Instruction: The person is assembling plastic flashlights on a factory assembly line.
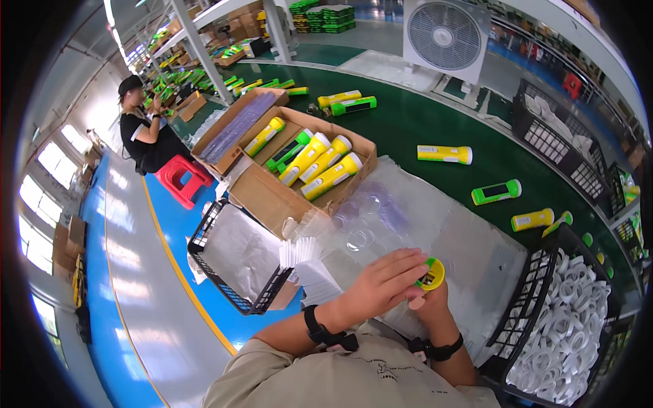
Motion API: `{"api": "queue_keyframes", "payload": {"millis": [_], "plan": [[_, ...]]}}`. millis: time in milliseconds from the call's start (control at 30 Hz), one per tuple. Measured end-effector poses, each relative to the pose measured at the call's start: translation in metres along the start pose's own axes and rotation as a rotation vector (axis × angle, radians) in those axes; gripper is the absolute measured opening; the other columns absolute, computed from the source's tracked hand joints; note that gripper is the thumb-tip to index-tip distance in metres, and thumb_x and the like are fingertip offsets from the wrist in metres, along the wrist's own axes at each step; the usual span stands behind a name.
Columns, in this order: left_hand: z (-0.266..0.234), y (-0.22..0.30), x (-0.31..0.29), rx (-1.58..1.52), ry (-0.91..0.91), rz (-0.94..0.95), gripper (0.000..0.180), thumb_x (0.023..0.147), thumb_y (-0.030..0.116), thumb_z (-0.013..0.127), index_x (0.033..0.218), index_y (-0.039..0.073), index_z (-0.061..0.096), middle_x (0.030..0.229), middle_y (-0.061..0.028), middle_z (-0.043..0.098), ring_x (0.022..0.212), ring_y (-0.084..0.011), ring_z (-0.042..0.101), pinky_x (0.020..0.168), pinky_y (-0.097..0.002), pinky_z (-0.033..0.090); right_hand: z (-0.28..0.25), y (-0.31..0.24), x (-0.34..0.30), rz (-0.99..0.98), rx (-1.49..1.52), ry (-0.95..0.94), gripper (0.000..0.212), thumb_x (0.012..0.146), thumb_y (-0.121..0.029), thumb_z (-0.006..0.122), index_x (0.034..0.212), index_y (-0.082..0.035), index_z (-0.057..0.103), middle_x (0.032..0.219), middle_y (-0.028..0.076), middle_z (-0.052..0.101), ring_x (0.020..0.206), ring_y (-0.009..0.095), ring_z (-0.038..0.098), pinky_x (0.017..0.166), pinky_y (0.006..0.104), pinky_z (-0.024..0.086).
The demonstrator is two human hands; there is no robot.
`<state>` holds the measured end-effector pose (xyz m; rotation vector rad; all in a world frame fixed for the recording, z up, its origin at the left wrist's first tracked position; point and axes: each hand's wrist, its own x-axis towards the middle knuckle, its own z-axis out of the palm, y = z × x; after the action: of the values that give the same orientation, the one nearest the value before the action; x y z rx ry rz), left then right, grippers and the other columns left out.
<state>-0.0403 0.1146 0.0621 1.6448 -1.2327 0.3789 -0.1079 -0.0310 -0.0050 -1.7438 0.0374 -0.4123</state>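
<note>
Close in front of my body, both hands are closed around a green and yellow flashlight (431,274). Its round yellow end faces up and shows small metal parts inside. My left hand (386,282) lies against its left side, with the fingers long and held together. From below, my right hand (434,307) wraps around it, partly hidden behind the head of the flashlight. Beyond my hands, several clear round lenses (358,238) lie on the plastic-covered work surface (454,234). A stack of white paper slips (299,253) sits left of my left hand.
A cardboard box (269,202) holds several flashlights. Beside it, a black basket (248,309) contains white sheeting. At right, another black basket (520,319) is full of white rings (561,326). More flashlights (443,154) lie on the green table. A person (153,132) works at far left near a red stool (182,180).
</note>
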Motion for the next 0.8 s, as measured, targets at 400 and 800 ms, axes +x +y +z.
{"api": "queue_keyframes", "payload": {"millis": [400, 800], "plan": [[-0.007, -0.025, 0.023, -0.201, -0.248, 0.124, 0.036, 0.087, 0.019, 0.061, 0.118, 0.002, 0.054, 0.11, -0.0169, 0.05, 0.101, -0.0312, 0.052, 0.093, -0.0478, 0.045, 0.011, -0.016, -0.018, 0.072, 0.007, 0.113, 0.054, 0.074, -0.019, 0.069, 0.119, -0.001, 0.044, 0.106, 0.012, 0.059, 0.094, 0.023, 0.06, 0.08, 0.0334, 0.048], [-0.001, -0.009, 0.031, -0.054, -0.547, 0.188, 0.045, 0.09, 0.031, 0.048, 0.126, 0.003, 0.05, 0.127, -0.015, 0.053, 0.119, -0.0341, 0.049, 0.105, -0.0561, 0.025, -0.004, -0.014, -0.02, -0.005, -0.159, -0.077, 0.053, 0.068, -0.021, 0.069, 0.114, -0.003, 0.048, 0.1, 0.015, 0.058, 0.088, 0.035, 0.057, 0.076, 0.0401, 0.048]]}}
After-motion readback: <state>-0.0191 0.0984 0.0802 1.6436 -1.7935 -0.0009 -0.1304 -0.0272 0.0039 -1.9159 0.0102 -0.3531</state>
